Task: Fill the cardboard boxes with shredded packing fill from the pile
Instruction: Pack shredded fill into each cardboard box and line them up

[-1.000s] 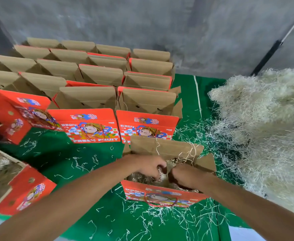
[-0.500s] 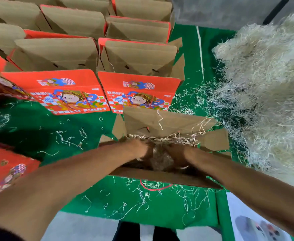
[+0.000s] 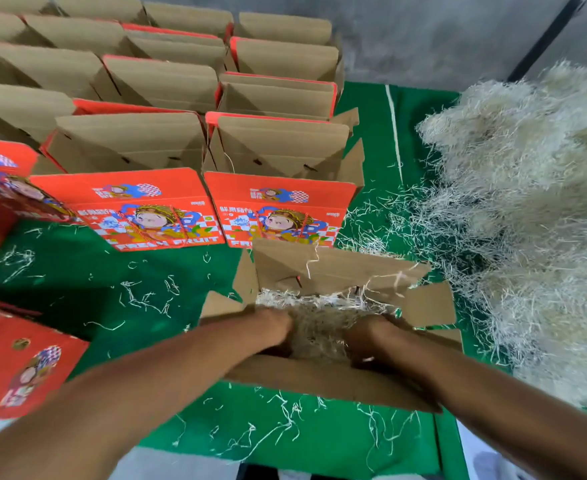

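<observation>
Grip: both hands were plunged into the nearest open box (image 3: 337, 271); the left hand (image 3: 274, 327) and right hand (image 3: 366, 336) pressed down on the shredded fill (image 3: 314, 317) inside it, but the fingers were sunk in the shreds and blurred, so whether they were curled or flat could not be told.
Nearest box: it stood on the green table cover (image 3: 77, 289) at the near edge, all four flaps up or splayed outward, loose strands clinging to the far flap.
Fill in box: a pale tangled mass lay between the two hands and along the far wall.
Pile: the heap of shredded packing fill (image 3: 527, 220) lay to the right of the box, just beside it, with strands trailing toward the box.
Other boxes: rows of red printed fruit boxes (image 3: 278, 209) stood behind, lids open and brown insides showing; two more red boxes (image 3: 18, 368) lay at the left edge.
Strays: scattered strands (image 3: 146, 299) littered the green cover around the box.
</observation>
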Motion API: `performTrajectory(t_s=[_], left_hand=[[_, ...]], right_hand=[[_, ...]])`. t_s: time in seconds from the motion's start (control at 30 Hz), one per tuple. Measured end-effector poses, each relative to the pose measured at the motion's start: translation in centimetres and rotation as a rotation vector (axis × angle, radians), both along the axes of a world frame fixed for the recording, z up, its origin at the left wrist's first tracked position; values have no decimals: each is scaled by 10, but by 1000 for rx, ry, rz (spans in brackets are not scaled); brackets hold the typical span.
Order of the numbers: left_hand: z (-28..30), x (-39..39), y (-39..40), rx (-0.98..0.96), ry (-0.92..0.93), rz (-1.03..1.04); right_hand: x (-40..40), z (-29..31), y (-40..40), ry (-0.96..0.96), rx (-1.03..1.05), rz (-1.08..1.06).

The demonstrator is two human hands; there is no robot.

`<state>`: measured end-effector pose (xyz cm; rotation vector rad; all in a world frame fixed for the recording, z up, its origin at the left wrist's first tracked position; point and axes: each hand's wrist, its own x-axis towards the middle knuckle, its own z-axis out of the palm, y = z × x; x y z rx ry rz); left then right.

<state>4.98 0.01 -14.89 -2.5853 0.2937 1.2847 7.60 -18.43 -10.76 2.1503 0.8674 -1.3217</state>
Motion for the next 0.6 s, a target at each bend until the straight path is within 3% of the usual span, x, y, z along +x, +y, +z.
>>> performTrajectory(t_s=[0.1, 0.3, 0.5, 0.6], left_hand=[[-14, -10, 1, 104, -4, -39], [15, -5, -4, 43, -75, -15], [53, 3, -24, -116, -190, 291], [51, -10, -34, -172, -96, 361]], right_hand=[[-5, -15, -1, -18, -21, -51], [-9, -3, 9, -72, 51, -183], [-1, 27, 23, -173, 233, -262], [-12, 9, 28, -42, 247, -199]])
